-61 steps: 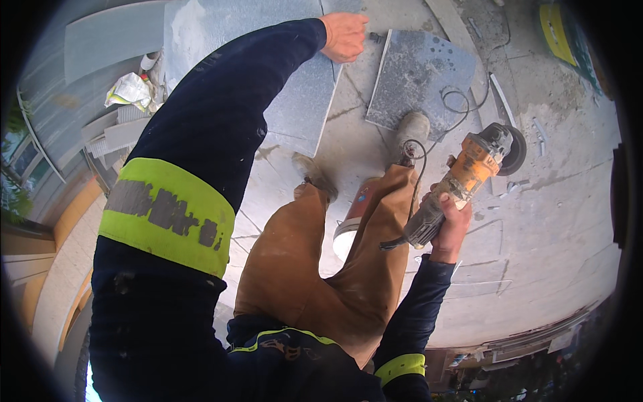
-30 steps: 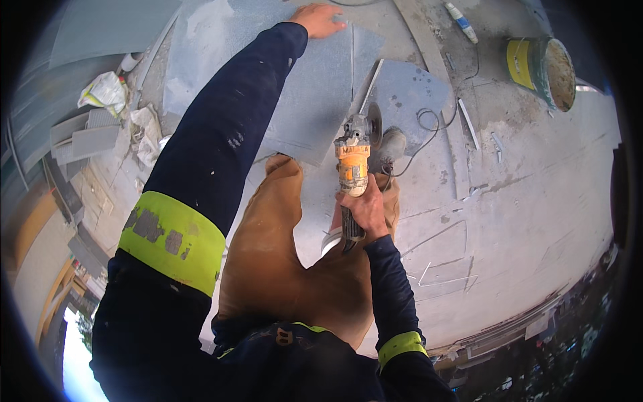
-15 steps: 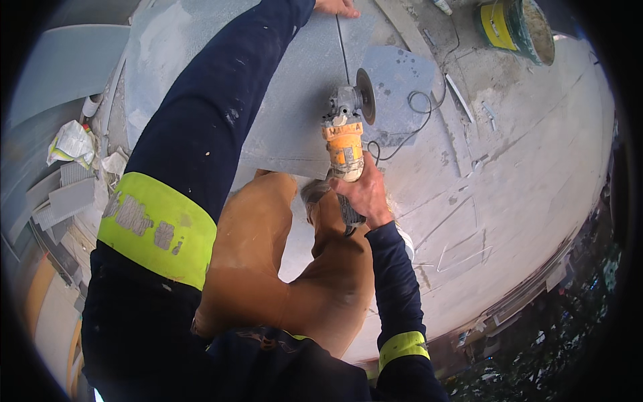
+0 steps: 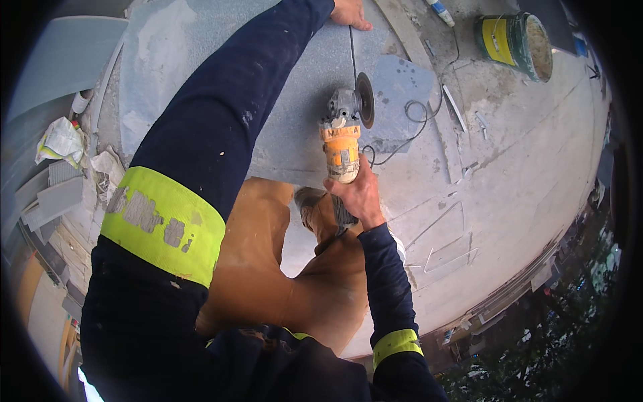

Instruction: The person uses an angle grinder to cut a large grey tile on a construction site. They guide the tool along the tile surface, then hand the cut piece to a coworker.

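My right hand (image 4: 360, 194) is closed round the rear handle of a yellow and grey angle grinder (image 4: 341, 147). Its thin upright disc (image 4: 365, 100) sits at the right edge of a large grey slab (image 4: 281, 127), in line with a dark straight slit (image 4: 353, 53). At the top of the view, my left hand (image 4: 351, 13) rests on the slab beside the far end of that slit, fingers stretched out; part of it is cut off by the picture's edge. A smaller grey slab piece (image 4: 402, 87) with dark spots lies right of the disc.
A thin cable (image 4: 416, 110) loops across the smaller piece. A green bucket (image 4: 516, 47) with a yellow label stands far right, near a tube (image 4: 442, 13). Narrow offcuts (image 4: 454, 107) lie on the dusty floor (image 4: 509, 201). Stacked scraps (image 4: 57, 201) and a crumpled bag (image 4: 61, 141) are left.
The view has shifted slightly. My left hand shows more fully at the top, still on the slab. My right hand keeps its hold on the angle grinder, whose disc stays near the slit.
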`<state>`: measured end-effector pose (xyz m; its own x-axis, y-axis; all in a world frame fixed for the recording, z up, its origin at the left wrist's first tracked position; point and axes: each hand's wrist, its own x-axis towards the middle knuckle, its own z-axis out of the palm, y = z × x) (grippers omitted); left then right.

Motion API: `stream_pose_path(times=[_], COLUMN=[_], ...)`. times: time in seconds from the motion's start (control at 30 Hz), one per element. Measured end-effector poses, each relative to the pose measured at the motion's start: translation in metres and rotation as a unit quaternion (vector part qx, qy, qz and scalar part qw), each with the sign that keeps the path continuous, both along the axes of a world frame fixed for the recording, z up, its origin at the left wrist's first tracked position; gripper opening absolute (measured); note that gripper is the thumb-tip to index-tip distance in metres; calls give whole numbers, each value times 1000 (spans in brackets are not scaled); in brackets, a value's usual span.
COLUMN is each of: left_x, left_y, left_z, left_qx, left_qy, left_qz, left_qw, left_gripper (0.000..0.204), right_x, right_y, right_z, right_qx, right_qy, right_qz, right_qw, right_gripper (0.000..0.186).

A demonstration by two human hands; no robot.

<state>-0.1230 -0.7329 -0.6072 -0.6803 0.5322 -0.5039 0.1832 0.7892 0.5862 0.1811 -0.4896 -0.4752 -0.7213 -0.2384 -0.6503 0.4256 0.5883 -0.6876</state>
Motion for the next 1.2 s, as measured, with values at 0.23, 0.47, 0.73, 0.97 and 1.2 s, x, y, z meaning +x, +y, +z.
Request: stream_pose_path(times=[0.23,0.47,0.73,0.97,1.2], left_x=[3,-7,-11,2,1], left_y=[4,-2,-13,3,-7], left_z=[3,-16,-24,1,-4], left_qx=[-20,35,14,-27,25], left_qy=[37,0,6,-41,-27], left_qz=[-13,-6,17,75,68], left_qw=[999,999,1000,996,997], left_gripper=[54,48,54,61,65], right_x=[1,-1,-6,-8,-13], right_y=[1,1,-4,-2,-9], right_z=[-4,-8,-13,-17,-19], right_qx=[2,17,0,-5,-3], right_qy=[30,14,5,7,18], right_qz=[1,10,16,2,18], right_qw=[1000,1000,1000,1000,1000], right_gripper=[57,59,57,55,56])
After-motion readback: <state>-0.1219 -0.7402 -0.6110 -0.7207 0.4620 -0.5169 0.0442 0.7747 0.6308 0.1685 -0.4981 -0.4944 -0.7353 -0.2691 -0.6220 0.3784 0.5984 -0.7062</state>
